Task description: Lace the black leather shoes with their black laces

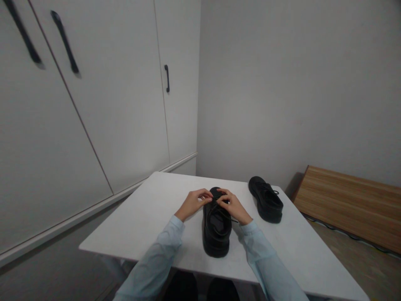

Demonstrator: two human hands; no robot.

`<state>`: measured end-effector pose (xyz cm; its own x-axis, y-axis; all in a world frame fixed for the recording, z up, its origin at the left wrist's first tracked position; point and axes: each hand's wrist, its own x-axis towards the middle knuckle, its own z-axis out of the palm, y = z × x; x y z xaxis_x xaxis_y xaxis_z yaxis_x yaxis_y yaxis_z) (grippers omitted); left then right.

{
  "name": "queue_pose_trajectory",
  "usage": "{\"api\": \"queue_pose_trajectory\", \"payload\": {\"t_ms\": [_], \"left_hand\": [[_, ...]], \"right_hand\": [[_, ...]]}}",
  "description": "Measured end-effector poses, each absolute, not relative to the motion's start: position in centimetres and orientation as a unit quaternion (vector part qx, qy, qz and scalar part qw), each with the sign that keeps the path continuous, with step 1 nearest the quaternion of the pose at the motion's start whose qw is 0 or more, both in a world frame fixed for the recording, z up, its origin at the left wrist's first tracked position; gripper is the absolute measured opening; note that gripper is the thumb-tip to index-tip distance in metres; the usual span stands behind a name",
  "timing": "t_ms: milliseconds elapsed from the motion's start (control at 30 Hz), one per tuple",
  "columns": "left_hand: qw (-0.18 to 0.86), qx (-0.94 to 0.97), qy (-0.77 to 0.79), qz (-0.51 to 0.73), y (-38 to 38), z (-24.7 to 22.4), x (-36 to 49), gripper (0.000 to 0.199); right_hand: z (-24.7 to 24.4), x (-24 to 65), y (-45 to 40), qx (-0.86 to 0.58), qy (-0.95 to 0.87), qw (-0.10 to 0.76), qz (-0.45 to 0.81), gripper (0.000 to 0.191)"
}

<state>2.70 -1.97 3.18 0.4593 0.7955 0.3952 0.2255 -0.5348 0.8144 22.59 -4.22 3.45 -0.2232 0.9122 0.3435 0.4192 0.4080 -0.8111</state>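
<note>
A black lace-up shoe (216, 234) stands on the white table in front of me, its toe pointing away and its heel near the table's front edge. Both my hands meet over its lacing. My left hand (196, 202) comes in from the left, thumb and fingers pinched together on the shoelace. From the right, my right hand (232, 205) also pinches at the shoelace (224, 213), fingers bent. A loose lace end sticks out past the shoe beneath my right wrist. The dark lace is hard to separate from the dark shoe between my fingertips.
A second black shoe (266, 200), with its lace tied, sits at the table's back right. The white table (163, 209) stands near white cabinets (125, 104) with black handles. A wood-grain board (347, 205) leans at the right, with a cable (347, 236) along its lower edge.
</note>
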Motion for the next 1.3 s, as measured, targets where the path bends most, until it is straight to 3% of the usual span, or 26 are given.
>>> {"api": "queue_pose_trajectory", "payload": {"t_ms": [100, 300, 700, 900, 1067, 1300], "left_hand": [[0.304, 0.798, 0.328, 0.404, -2.4, 3.5, 2.8, 0.035], [0.310, 0.821, 0.298, 0.375, -2.7, 3.3, 3.1, 0.056], [0.373, 0.802, 0.276, 0.376, -2.3, 2.4, 3.2, 0.071], [0.385, 0.801, 0.276, 0.366, -1.9, 2.0, 3.2, 0.071], [0.381, 0.803, 0.282, 0.362, -1.9, 2.1, 3.1, 0.066], [0.388, 0.802, 0.280, 0.358, -1.8, 2.0, 2.9, 0.064]], "right_hand": [[4.0, 22.5, -4.6, -0.452, -0.731, 0.437, 0.265, 0.013], [4.4, 23.0, -4.9, -0.439, -0.721, 0.482, 0.234, 0.017], [4.6, 23.7, -4.8, -0.388, -0.575, 0.619, 0.369, 0.031], [5.1, 24.9, -4.7, -0.309, -0.489, 0.690, 0.435, 0.027], [5.4, 25.9, -4.8, -0.295, -0.475, 0.694, 0.454, 0.027], [5.7, 26.8, -4.8, -0.288, -0.478, 0.724, 0.405, 0.022]]}}
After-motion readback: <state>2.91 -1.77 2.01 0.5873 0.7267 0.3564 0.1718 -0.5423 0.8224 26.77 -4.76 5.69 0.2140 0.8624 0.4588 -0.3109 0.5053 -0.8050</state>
